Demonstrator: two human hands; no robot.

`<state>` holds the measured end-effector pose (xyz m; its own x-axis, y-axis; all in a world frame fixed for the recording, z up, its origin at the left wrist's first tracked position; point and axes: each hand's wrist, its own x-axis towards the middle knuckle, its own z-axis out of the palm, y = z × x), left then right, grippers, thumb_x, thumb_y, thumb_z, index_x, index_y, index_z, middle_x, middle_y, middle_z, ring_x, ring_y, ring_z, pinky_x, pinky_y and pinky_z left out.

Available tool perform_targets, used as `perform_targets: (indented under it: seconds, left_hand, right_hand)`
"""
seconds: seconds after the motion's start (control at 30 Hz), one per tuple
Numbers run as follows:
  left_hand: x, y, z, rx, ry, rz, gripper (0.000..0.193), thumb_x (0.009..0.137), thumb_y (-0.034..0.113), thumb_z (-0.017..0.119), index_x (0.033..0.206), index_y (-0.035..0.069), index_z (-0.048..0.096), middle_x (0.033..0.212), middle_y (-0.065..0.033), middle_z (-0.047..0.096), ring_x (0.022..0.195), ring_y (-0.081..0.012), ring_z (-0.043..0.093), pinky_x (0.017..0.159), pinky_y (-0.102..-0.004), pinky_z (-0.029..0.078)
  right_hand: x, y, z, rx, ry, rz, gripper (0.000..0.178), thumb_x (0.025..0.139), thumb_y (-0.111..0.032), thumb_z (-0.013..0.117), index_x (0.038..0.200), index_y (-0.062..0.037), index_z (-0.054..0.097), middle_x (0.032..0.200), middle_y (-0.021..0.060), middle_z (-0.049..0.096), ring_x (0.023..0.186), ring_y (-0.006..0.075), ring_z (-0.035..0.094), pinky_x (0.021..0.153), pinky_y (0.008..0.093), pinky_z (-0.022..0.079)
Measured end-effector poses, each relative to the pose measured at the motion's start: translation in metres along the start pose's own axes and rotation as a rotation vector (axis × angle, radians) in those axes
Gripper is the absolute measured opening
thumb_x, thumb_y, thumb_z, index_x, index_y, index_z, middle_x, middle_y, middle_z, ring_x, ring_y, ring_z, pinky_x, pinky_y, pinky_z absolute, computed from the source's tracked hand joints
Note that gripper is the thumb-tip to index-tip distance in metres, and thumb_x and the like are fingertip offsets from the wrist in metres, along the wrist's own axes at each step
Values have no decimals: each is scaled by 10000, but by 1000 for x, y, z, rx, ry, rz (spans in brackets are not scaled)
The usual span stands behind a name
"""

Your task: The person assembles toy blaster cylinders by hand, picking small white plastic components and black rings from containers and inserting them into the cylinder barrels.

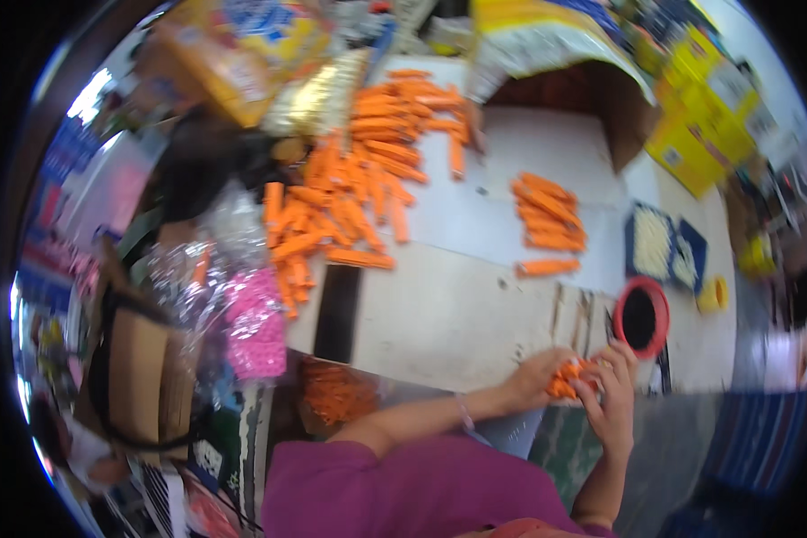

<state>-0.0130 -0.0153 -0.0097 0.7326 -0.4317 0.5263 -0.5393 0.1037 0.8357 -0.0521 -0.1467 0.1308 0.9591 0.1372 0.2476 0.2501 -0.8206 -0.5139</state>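
Both my hands meet at the table's front edge, over my lap, around a small bunch of orange pieces (566, 380). My left hand (536, 378) is closed on the bunch from its left side. The fingers of my right hand (611, 386) bend round it from the right. Blur and the fingers hide the pieces' exact shape. Just beyond my right hand stands a red-rimmed round container (658, 323) with a dark inside. Farther off lies a small stack of orange stick-shaped pieces (547, 213), with one more (549, 267) apart from it.
A large heap of orange sticks (341, 202) covers the table's far left. Dark blue trays (647, 235) with pale small parts and a yellow ring (713, 294) sit at right. An open sack (565, 45), pink bubble wrap (253, 327) and more orange pieces (336, 394) surround the work area.
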Motion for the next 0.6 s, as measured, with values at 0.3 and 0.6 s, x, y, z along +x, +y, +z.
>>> perform_targets:
  seconds: [0.3,0.6]
  left_hand:
    - [3,3,2,7,0,-60,684,658,78,738,1249,56,394,1091,-172,511,1004,-383,541,841,-419,455]
    - [2,-6,12,-20,16,-64,650,683,69,694,1259,51,395,1145,-166,516,1036,-373,531,868,-422,440]
  right_hand:
    - [-4,-6,5,-202,85,-56,162,690,-68,704,824,-41,618,1004,90,547,1159,341,441,979,467,336]
    - [6,-11,-10,-253,81,-262,112,778,-65,694,875,-39,645,966,102,597,1083,310,507,972,430,343]
